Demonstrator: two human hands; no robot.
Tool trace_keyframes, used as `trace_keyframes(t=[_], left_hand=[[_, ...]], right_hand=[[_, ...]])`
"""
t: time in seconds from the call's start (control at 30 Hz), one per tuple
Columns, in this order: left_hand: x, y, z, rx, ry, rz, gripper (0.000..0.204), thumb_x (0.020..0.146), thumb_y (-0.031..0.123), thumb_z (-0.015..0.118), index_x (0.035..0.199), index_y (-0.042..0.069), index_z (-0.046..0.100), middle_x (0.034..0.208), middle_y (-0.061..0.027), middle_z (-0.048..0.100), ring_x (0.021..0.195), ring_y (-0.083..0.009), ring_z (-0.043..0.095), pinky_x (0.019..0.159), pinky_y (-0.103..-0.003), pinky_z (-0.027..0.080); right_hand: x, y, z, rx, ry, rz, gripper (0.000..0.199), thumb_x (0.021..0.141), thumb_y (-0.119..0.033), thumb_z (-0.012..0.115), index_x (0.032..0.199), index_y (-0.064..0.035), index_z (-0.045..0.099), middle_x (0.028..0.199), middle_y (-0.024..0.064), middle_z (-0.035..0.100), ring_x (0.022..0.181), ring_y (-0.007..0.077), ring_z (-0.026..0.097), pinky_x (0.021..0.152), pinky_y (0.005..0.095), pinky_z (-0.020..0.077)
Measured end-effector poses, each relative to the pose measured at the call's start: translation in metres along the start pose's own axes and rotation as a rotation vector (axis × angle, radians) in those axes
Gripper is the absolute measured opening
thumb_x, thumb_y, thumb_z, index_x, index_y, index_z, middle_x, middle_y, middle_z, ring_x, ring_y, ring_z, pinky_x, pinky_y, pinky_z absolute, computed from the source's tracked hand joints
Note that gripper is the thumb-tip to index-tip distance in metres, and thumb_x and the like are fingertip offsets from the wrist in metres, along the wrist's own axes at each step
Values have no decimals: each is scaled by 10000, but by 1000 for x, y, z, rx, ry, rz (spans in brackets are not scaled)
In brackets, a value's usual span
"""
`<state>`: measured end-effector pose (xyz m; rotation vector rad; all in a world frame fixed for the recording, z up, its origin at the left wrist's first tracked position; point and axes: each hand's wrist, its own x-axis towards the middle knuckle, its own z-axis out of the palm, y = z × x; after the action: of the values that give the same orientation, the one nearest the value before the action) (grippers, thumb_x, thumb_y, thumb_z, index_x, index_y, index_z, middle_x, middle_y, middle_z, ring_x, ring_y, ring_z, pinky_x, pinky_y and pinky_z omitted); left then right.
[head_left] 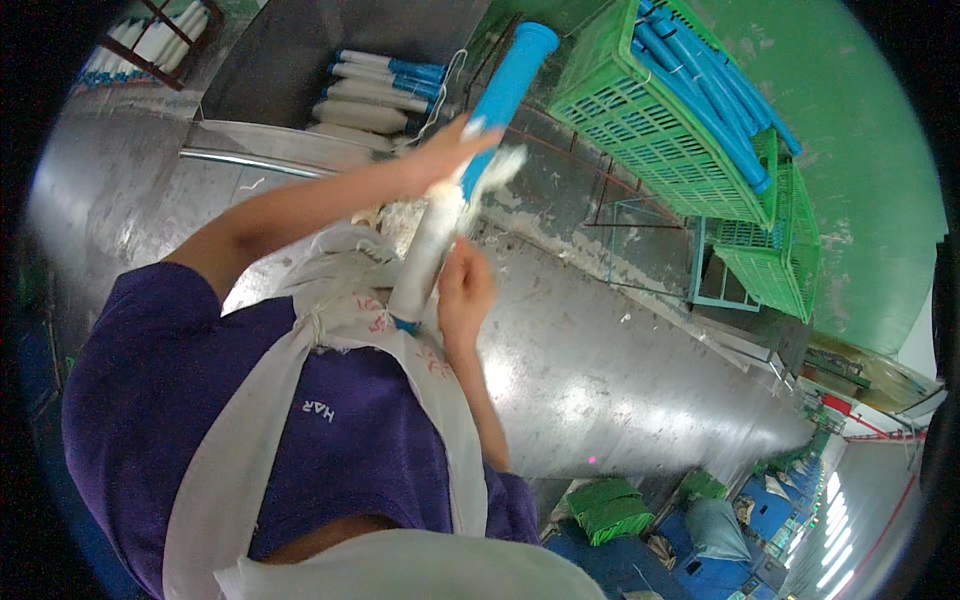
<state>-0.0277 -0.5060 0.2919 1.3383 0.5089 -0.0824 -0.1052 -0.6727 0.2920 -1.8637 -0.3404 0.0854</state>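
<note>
A long blue bobbin tube (515, 75) stands slanted in front of me, its flanged end pointing up and to the right. White yarn (425, 260) is wound round its lower part, which reaches down against my apron. My left hand (450, 160) is closed round the tube just above the winding. Beside the yarn, on its right, my right hand (467, 285) is curled up and slightly blurred; what its fingers hold is hidden. A loose, fluffy white tuft of yarn (500, 170) sticks out to the right below my left hand.
Several yarn-wound bobbins (375, 90) lie in a dark metal bin at the far left. Green plastic crates (660, 140) with blue tubes stand at the far right, above a blue metal frame (725, 285). A metal bar (260, 163) runs along the bin's near edge.
</note>
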Motion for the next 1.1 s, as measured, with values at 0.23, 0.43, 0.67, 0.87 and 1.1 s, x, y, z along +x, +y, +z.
trace_keyframes(t=[0.23,0.43,0.67,0.87,1.1], left_hand=[[-47,-73,-20,-343,191,-70,607,800,249,699,1269,29,383,1015,-115,565,877,-194,597,712,-332,514],[7,5,-62,-276,97,205,720,820,414,651,1336,49,308,1118,-142,551,972,-241,590,777,-395,527],[2,-27,-12,-401,-295,140,525,894,462,544,1245,91,422,988,-43,578,880,-106,570,730,-254,475],[-22,-24,13,-621,-368,-20,356,906,419,541,1082,110,517,871,1,572,779,-61,559,630,-226,454],[-18,1,-13,-420,56,-58,612,858,508,543,1193,-4,511,1057,-71,572,960,-140,521,843,-337,421]], right_hand=[[-72,29,-16,363,-244,395,185,899,-78,568,1057,-5,631,796,-17,604,693,33,487,601,178,410],[-55,10,-24,85,-200,304,210,896,-66,545,1083,2,612,726,-9,567,626,37,468,549,191,389],[41,-11,-14,83,23,-77,201,908,-74,510,1057,13,613,637,-27,486,532,20,410,459,194,323],[52,-16,2,20,90,-186,190,905,-73,525,1046,-9,636,690,-13,547,573,30,451,502,205,379],[-44,-6,-8,-66,-37,-35,195,886,-38,551,1057,-17,642,789,20,618,665,59,507,602,208,428]])
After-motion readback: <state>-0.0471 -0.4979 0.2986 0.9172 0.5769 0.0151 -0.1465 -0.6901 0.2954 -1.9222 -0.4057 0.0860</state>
